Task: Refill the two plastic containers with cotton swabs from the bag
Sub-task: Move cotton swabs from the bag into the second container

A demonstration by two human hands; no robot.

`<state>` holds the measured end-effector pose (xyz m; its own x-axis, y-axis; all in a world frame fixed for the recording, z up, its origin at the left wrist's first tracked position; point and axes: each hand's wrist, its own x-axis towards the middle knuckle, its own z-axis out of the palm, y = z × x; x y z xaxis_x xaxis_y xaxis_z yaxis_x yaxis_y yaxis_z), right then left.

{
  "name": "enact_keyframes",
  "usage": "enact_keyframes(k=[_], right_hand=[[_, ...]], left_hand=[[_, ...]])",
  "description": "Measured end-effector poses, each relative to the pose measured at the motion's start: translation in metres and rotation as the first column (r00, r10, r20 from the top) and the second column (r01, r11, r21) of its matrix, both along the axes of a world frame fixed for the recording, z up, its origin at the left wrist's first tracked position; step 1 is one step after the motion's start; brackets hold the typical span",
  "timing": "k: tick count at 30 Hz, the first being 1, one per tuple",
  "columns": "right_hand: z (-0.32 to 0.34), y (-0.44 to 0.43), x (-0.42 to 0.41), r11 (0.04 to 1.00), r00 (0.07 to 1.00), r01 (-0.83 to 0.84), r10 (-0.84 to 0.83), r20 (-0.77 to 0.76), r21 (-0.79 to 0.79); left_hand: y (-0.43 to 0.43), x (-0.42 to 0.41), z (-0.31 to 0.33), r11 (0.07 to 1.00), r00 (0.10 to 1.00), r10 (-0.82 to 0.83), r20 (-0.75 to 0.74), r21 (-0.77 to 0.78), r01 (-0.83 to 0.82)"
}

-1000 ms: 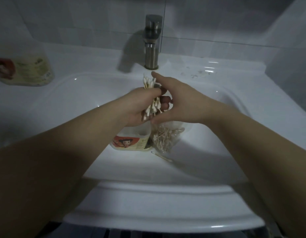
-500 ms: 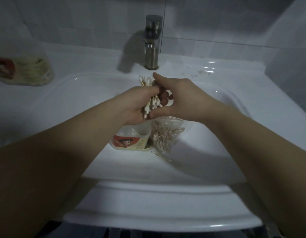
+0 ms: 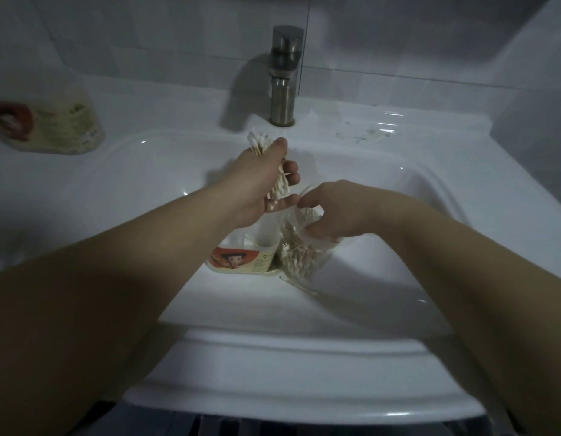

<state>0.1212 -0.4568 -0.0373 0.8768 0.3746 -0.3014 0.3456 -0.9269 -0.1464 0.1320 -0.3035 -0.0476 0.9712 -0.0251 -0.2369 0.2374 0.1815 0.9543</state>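
Swabs point(image 3: 257, 141) in left hand point(image 3: 257, 187) overhang container point(image 3: 241, 261); right hand point(image 3: 335, 212) grips bag point(image 3: 304, 261).

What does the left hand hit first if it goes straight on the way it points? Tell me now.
Probably the faucet. The left hand, gripping a bundle of cotton swabs, points away toward the back of the sink; it may sit low enough to meet the rear basin wall first. Depth is unclear.
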Motion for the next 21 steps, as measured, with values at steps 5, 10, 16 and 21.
enact_keyframes(k=[5,10,16,21], right_hand=[[-0.009,0.010,-0.002,0.997,0.998,-0.062,0.062,-0.008,-0.052],[-0.012,0.013,-0.001,0.998,0.998,-0.047,0.045,-0.053,-0.042],[-0.016,0.011,-0.003,0.996,0.988,-0.075,0.068,-0.141,-0.048],[-0.013,0.015,-0.004,0.993,0.985,-0.076,0.061,-0.161,-0.087]], left_hand=[[-0.001,-0.002,-0.001,0.999,0.999,-0.037,-0.016,0.014,0.037],[-0.001,-0.002,-0.002,0.996,0.997,-0.070,-0.012,0.053,0.070],[-0.002,-0.002,-0.004,0.996,0.996,-0.086,0.019,0.024,0.086],[-0.001,-0.001,-0.005,0.996,0.995,-0.087,0.052,0.001,0.087]])
